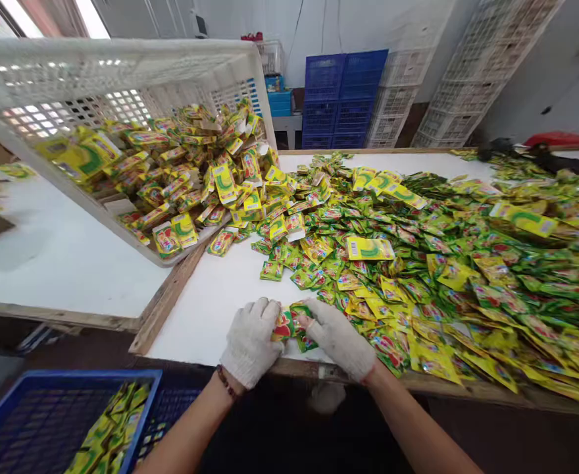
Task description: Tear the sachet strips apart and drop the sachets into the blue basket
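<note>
Small green-and-red packets (283,325), printed with watermelon, are gripped by a left hand (252,343) and a right hand (341,339) just above the front edge of a white-topped worktable (191,322). White knit gloves (243,355) are worn on both hands, and a beaded bracelet (227,382) is worn on the left wrist. The packets are pinched by the left fingers on one side and by the right thumb and fingers on the other; how many are held cannot be made out, as they are partly covered by the gloves. Beside and beyond the right hand, the tabletop is spread with a broad heap of green and yellow sachets (432,316), on which several flat yellow cartons (371,249) are scattered. At upper left, a white plastic crate (122,46) is tilted onto its side, with small printed boxes (185,229) spilled from its mouth onto the table. At lower left, a blue basket (82,375) is partly filled with yellow-green packs (114,421). In the background, blue crates (346,92) are stacked beside columns of white crates (393,102).
</note>
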Available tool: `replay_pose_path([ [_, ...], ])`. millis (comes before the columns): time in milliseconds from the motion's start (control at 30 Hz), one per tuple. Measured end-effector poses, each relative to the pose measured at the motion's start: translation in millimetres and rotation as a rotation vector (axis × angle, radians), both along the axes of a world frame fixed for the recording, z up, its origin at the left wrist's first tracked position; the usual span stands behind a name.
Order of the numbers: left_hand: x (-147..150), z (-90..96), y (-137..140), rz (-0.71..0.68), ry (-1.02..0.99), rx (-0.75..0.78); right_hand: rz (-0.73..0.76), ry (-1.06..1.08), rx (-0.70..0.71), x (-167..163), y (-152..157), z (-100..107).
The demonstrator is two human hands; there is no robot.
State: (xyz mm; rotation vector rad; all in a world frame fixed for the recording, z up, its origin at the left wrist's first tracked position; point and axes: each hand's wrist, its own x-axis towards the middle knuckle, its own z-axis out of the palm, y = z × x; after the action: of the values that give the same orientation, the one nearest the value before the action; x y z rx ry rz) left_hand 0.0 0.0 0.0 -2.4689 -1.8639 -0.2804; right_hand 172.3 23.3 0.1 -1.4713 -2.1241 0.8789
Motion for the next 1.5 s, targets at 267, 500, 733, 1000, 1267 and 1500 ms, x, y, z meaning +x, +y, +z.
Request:
replay_pose_path([
  [267, 5.5, 3.5, -3.9, -0.065, 0.013, 0.039, -0.023, 0.071, -0.159, 1.3, -0.6, 10.3],
  [500, 5.6, 2.5, -1.2, -0.019, -0.027, 0.051, 0.16, 0.446, -0.645, 6.5, -13.1, 13.3],
  [733, 1.6, 8.8, 7.7, -0.077, -0.786, -0.393, 0.145, 0.118, -0.075, 3.2, 4.7, 7.8],
  [1000, 0.8, -7.6, 3.6, 0.143, -1.509, -0.458, -0.293, 0.688, -0.083, -10.5, -6.6, -15.6],
  [1267, -8.5, -14.5, 6.6, -0.056, -1.388, -0.581, -0.177, 0.391, -0.076, -5.9, -3.4, -14.1],
  [1500, -15.8, -1.7, 15.9, -0.077, -1.183, -0.514, -0.027, 0.326, -0.038, -3.5, 0.4, -7.3],
])
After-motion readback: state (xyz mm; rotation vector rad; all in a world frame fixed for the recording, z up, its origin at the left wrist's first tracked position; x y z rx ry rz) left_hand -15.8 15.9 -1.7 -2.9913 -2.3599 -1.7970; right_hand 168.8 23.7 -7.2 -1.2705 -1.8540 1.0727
